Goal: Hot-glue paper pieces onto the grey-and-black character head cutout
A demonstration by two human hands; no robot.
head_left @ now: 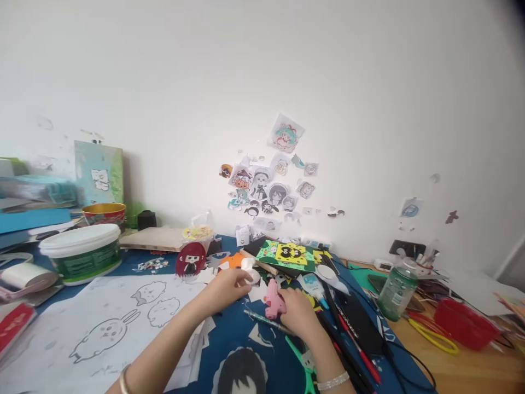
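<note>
My left hand [230, 287] reaches over the middle of the blue-covered table, its bent fingers closed at a small white object [250, 269] whose kind I cannot make out. Just to the right, my right hand [300, 313] grips a pink gun-shaped tool [273, 300], with its body showing left of the fingers. Under and beside the hands are paper scraps [261, 335] and a glittery pen-like stick [268, 321]. Green-handled scissors [304, 364] lie below my right wrist. Nearer the front edge is a dark-haired cut-out figure [241, 372].
Drawing sheets [102, 328] cover the left side, with a lidded white-and-green tub [82, 254] behind. A yellow-and-green character card [287, 254] lies at the back. Right of the hands are pens [361, 350], cables, a clear bottle [397, 290] and a red container [465, 323].
</note>
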